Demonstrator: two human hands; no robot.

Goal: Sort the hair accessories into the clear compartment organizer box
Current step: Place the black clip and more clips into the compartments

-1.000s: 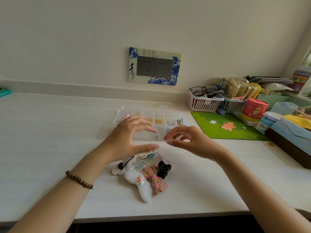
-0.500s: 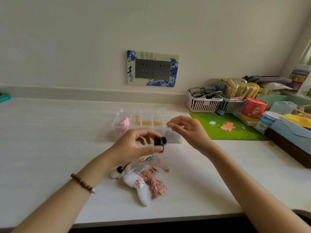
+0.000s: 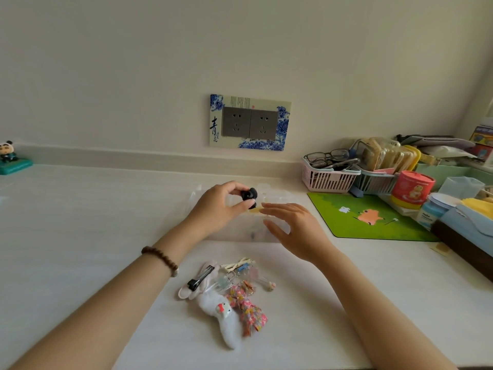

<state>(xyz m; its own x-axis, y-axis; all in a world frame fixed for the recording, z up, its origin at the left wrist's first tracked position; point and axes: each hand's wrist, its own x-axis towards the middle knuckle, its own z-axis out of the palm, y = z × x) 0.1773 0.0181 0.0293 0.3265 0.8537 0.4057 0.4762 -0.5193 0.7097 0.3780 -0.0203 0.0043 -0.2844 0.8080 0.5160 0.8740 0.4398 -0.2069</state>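
My left hand [image 3: 219, 206] pinches a small black claw clip [image 3: 249, 196] between thumb and fingers, held just above the clear compartment organizer box [image 3: 277, 194]. Both hands hide most of the box. My right hand [image 3: 296, 231] hovers flat over the box's right side, fingers spread, holding nothing. Nearer the table's front edge lies a pile of hair accessories [image 3: 234, 284]: a black flat clip [image 3: 200, 278], a white plush clip with a red bow [image 3: 224, 316], a flowered fabric bow [image 3: 249, 311] and several small clear and pale clips.
A green mat [image 3: 373, 217] lies right of the box. Behind it stand a pink basket [image 3: 328, 177] with glasses, a red tin [image 3: 410, 189], jars and a tissue box [image 3: 469, 231]. A small figurine [image 3: 9, 158] sits far left by the wall.
My left hand picked the black claw clip out of the pile and lifted it forward over the box. My right hand opened and moved over the box's right side.
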